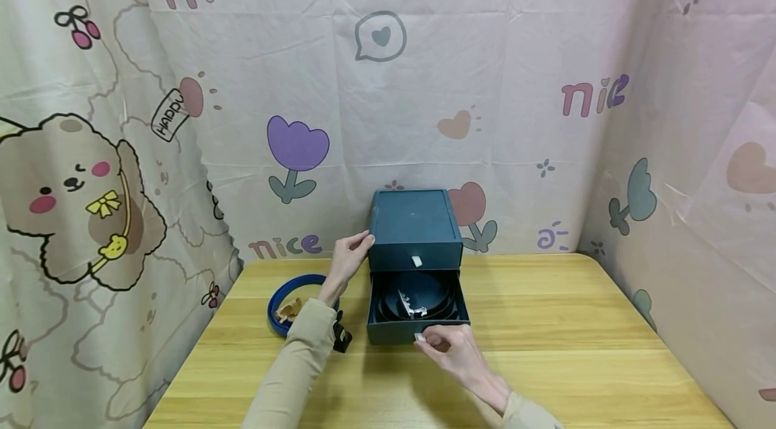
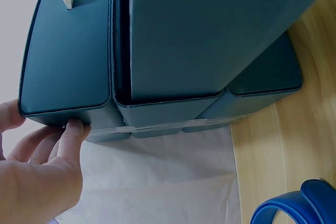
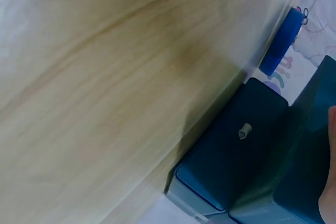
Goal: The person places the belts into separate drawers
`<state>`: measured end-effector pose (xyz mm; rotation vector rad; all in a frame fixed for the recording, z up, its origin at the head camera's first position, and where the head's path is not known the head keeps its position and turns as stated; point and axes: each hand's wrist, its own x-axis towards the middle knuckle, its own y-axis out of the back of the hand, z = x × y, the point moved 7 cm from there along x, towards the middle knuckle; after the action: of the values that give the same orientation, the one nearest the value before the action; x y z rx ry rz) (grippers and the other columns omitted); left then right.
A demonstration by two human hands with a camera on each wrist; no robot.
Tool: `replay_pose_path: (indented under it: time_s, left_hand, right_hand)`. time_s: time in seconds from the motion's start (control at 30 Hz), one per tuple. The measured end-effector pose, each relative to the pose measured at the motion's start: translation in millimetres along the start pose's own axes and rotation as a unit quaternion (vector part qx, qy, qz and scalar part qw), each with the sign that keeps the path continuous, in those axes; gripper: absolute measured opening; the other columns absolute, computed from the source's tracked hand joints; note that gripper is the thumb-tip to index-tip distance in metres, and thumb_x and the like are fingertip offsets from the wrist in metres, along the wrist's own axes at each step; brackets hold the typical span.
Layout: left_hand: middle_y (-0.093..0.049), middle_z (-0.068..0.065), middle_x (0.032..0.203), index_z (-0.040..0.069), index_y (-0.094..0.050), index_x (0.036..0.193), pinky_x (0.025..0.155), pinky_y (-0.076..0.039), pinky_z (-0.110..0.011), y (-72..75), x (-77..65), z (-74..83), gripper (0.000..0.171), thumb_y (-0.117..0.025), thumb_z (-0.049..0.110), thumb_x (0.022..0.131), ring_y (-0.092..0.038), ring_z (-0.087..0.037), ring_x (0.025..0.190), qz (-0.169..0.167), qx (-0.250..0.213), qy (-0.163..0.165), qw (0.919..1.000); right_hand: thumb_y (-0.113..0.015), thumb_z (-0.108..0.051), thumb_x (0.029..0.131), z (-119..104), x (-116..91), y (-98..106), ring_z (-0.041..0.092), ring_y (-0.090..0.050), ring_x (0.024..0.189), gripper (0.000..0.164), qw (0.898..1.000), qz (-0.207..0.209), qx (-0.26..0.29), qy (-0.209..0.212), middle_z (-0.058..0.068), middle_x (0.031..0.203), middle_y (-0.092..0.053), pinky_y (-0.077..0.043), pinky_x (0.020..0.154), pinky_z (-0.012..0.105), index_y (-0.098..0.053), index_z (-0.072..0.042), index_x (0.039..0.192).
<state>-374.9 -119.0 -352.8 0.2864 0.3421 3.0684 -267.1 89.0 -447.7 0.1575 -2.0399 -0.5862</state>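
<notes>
A dark teal drawer box (image 1: 417,217) stands on the table against the back cloth, its middle drawer (image 1: 391,333) pulled out toward me. Inside that drawer lies a coiled black belt (image 1: 433,286) with a silver buckle (image 1: 412,310). My right hand (image 1: 457,355) pinches the small white pull tab (image 1: 419,337) on the drawer's front. At the box's upper left side, my left hand (image 1: 348,260) rests its fingertips (image 2: 75,124) near the front corner of the top drawer. Only a sliver of the right hand (image 3: 328,198) shows in the right wrist view.
Left of the box lies a coiled blue belt (image 1: 274,308) with a gold buckle (image 1: 288,310), partly covered by my left sleeve. A small black piece (image 1: 342,337) lies beside that sleeve. The closed bottom drawer (image 3: 226,156) sits beneath the open one on the wooden table (image 1: 545,321).
</notes>
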Motion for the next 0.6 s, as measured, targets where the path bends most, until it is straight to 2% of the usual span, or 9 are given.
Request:
replay_pose_path:
  time_s: [0.03, 0.27, 0.4, 0.6]
  left_hand:
    - [-0.051, -0.026, 0.148, -0.007, -0.05, 0.144, 0.112, -0.045, -0.05, 0.1, -0.1, 0.3, 0.047, -0.055, 0.018, 0.104, -0.052, -0.039, 0.137, 0.001, 0.001, 0.0, 1.0]
    - [-0.054, -0.022, 0.147, 0.0, -0.054, 0.144, 0.111, -0.046, -0.049, 0.2, 19.5, -32.4, 0.048, -0.058, 0.025, 0.103, -0.054, -0.036, 0.135, 0.017, 0.002, -0.009, 0.9998]
    - [-0.054, -0.023, 0.148, 0.0, -0.054, 0.144, 0.111, -0.045, -0.049, -0.2, 18.1, -30.9, 0.049, -0.058, 0.026, 0.103, -0.053, -0.037, 0.136, 0.014, -0.004, -0.008, 0.9999]
    - [-0.053, -0.022, 0.148, 0.0, -0.054, 0.144, 0.112, -0.045, -0.049, -0.3, 18.6, -30.3, 0.049, -0.058, 0.027, 0.103, -0.053, -0.037, 0.136, 0.013, -0.005, -0.01, 0.9998]
  right_hand:
    - [-0.08, -0.003, 0.083, 0, 0, 0, -0.002, -0.067, 0.061, 0.005, 1.0, 0.002, 0.0, 0.0, 0.004, 0.073, -0.076, -0.051, 0.056, 0.006, -0.076, -0.005, 0.083]
    - [-0.081, -0.004, 0.083, 3, 2, 1, -0.001, -0.067, 0.061, 0.006, 1.0, 0.018, -0.003, 0.0, 0.003, 0.071, -0.076, -0.052, 0.055, 0.007, -0.076, -0.006, 0.081]
    - [-0.081, -0.004, 0.083, 6, 2, 1, 0.0, -0.068, 0.061, 0.005, 1.0, 0.022, 0.002, -0.006, 0.003, 0.071, -0.076, -0.052, 0.055, 0.007, -0.076, -0.006, 0.082]
    - [-0.083, 0.002, 0.077, 10, 5, 0, -0.001, -0.068, 0.062, 0.011, 0.999, 0.023, 0.01, -0.029, 0.005, 0.072, -0.076, -0.053, 0.055, 0.008, -0.075, -0.004, 0.083]
